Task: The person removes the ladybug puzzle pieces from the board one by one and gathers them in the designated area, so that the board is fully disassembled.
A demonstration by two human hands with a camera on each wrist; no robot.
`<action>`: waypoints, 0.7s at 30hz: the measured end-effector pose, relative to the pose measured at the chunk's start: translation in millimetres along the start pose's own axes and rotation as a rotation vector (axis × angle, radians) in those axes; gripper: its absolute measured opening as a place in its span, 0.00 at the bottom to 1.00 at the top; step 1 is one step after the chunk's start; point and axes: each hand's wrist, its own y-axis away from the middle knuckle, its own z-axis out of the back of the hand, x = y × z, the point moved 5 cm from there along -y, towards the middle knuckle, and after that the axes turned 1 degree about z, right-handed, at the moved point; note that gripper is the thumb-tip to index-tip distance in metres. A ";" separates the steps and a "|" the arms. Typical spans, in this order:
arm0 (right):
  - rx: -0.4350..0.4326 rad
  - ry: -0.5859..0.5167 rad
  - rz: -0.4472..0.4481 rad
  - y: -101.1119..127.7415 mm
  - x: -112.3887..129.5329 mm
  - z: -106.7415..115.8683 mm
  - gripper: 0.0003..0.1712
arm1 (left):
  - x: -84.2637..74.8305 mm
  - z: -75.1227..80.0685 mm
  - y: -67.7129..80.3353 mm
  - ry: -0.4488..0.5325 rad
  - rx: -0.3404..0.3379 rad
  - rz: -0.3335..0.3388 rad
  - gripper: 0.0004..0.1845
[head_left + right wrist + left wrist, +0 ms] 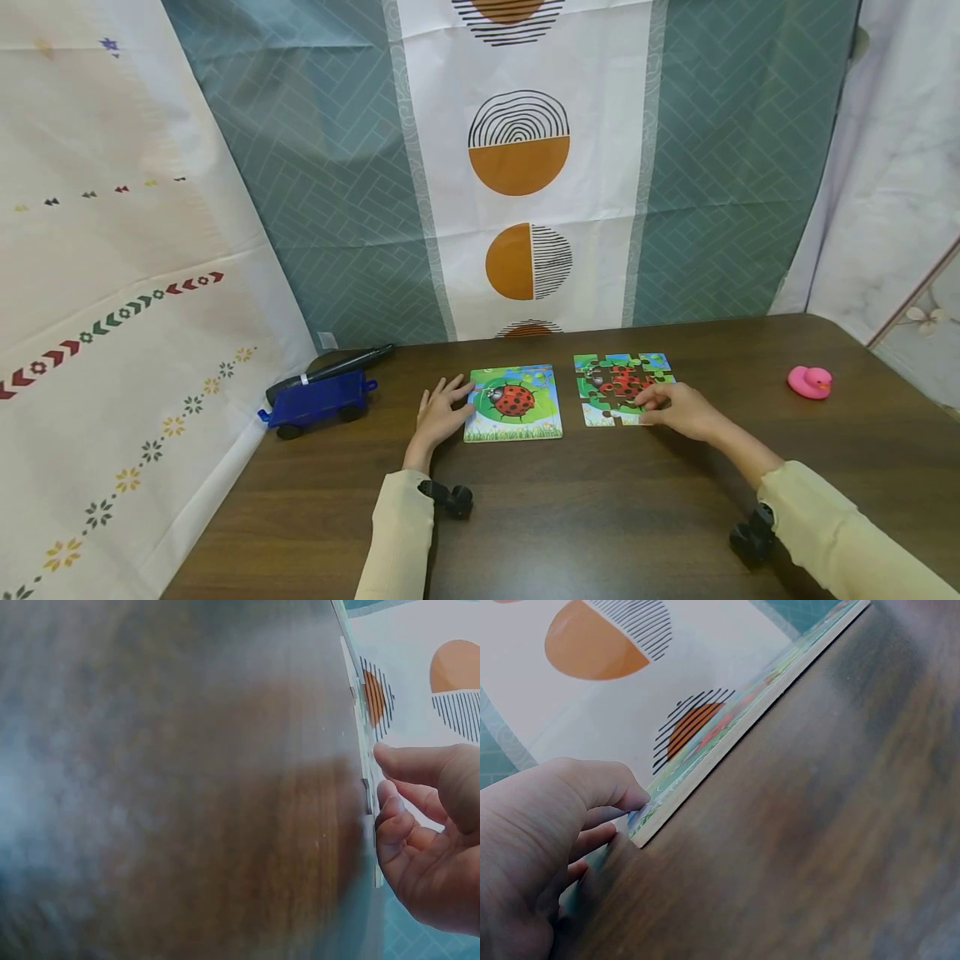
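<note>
Left hand [441,411] flat-fingered at nine o'clock of the finished ladybird picture board [514,402] — steadying it; right hand [681,407] pinching a cardboard piece at the loose ladybird jigsaw's [617,385] five o'clock — fitting it, probably.

Two ladybug pictures lie flat on the brown table, side by side, a narrow gap between them.

Picture board [514,403]: whole, red ladybug on a green circle, blue sky, grass strip along the near edge. Thin, pale-edged slab. Its left edge sits right at the fingertips [459,388] of the left hand [440,414]; in the left wrist view the fingertips [634,801] touch its near corner [654,817].

Jigsaw puzzle [619,386]: same ladybug design, cut into interlocking pieces with seams visible, some pieces sitting slightly apart. Its near right part lies under the fingers [651,398] of the right hand [686,411]; seen edge-on [366,776] just beside the curled fingertips [391,796] in the right wrist view.
</note>
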 end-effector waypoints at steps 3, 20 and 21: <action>0.010 0.008 -0.041 0.8 1.0 1.0 0.18 | -0.5 -0.1 0.3 0.002 0.003 -0.002 0.27; 0.056 -0.083 0.015 -14.0 39.6 -24.1 0.15 | -1.0 0.7 0.8 -0.002 0.000 -0.004 0.27; 0.059 -0.080 0.019 -15.9 41.9 -26.6 0.15 | -1.2 0.6 0.9 0.001 0.001 -0.005 0.27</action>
